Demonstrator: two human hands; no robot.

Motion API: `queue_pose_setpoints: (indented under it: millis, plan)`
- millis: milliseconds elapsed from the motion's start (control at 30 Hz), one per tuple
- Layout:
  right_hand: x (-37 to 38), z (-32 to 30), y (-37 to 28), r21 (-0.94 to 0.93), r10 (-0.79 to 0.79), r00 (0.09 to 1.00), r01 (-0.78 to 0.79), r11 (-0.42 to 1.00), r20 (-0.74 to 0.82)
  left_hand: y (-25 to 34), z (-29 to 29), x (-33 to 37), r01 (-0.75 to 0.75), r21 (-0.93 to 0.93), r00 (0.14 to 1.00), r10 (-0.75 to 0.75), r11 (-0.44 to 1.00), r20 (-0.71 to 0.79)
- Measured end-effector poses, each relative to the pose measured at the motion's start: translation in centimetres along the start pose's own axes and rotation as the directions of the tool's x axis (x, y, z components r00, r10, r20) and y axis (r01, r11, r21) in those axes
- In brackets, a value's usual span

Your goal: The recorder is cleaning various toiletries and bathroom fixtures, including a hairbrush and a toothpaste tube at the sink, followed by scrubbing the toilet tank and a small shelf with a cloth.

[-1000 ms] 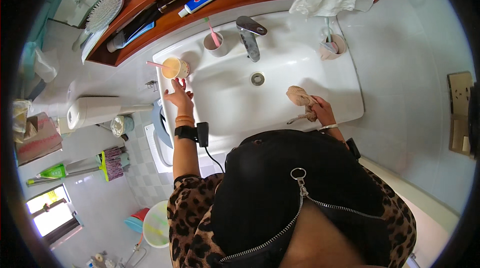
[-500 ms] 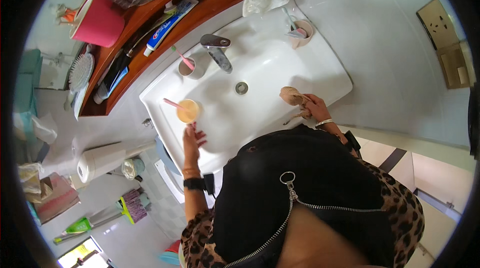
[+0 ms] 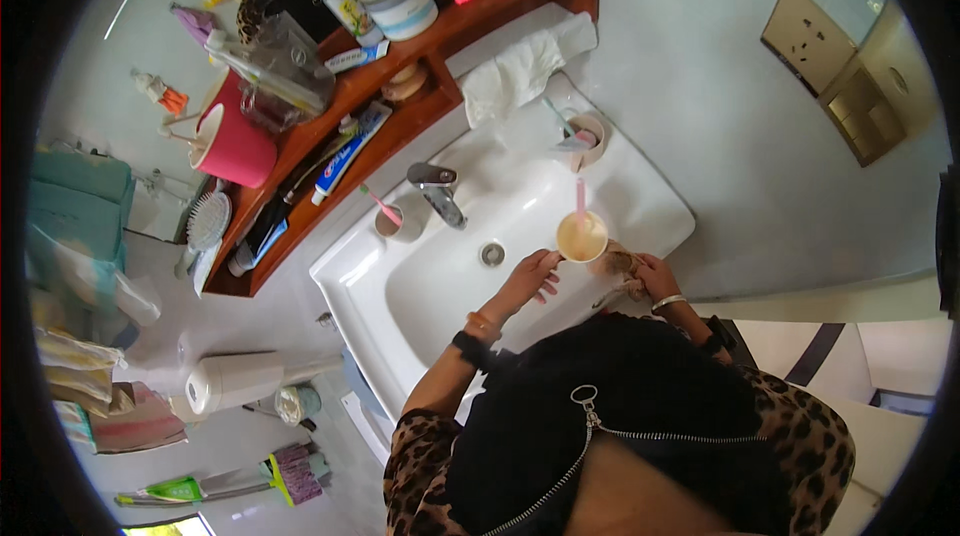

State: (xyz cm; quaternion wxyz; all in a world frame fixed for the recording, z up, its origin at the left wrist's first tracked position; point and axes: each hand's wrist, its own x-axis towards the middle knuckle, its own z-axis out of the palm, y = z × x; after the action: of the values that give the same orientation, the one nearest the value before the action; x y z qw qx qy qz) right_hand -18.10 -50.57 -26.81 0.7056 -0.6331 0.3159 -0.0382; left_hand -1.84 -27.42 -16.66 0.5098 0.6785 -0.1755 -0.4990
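Note:
My left hand (image 3: 527, 281) reaches across the white washbasin (image 3: 430, 308) and grips a pale cup (image 3: 583, 252) at its near left side. Inside the cup is a yellowish colour, and a pink stick-like handle (image 3: 580, 198) rises from it. My right hand (image 3: 655, 279) is closed on a brown, rounded object (image 3: 620, 264) with a narrower end, of a kind I cannot make out. The cup partly covers that object, and the two lie close together above the basin's right side. Whether they touch is unclear.
A grey metal faucet (image 3: 437, 194) stands behind the drain (image 3: 491, 254). Two cups with toothbrushes, one on the left (image 3: 397, 226) and one on the right (image 3: 587, 141), rest on the rim. A wooden shelf (image 3: 440, 101) holds toiletries. A white towel (image 3: 525, 74) lies behind the basin.
My left hand has carried the cup from the basin's left side to the right, up to my right hand. The brown object now sits partly behind the cup. The view has shifted.

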Motion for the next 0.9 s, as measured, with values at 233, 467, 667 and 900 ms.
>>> queue_pose_setpoints:
  millis: [233,467,667,900]
  plan:
    - [-1.2,-4.0,-0.1,0.004,0.054,0.992,-0.054,0.999,-0.113,3.1,2.4,10.4,0.082,0.049,0.997,-0.081,0.995,-0.010]
    - [-2.7,-6.8,-2.6,0.101,0.114,0.981,-0.099,0.990,-0.156,3.4,2.5,16.2,0.054,0.052,0.998,-0.053,0.997,-0.023]
    - [-3.5,-7.1,-3.9,0.113,0.127,0.983,-0.112,0.987,-0.133,2.1,3.4,18.0,0.058,-0.061,0.993,-0.064,0.996,-0.096]
    - [-2.8,-6.2,-3.8,-0.036,0.015,1.000,-0.016,0.999,-0.015,1.9,4.1,17.9,0.007,-0.139,0.985,-0.031,0.990,-0.169]
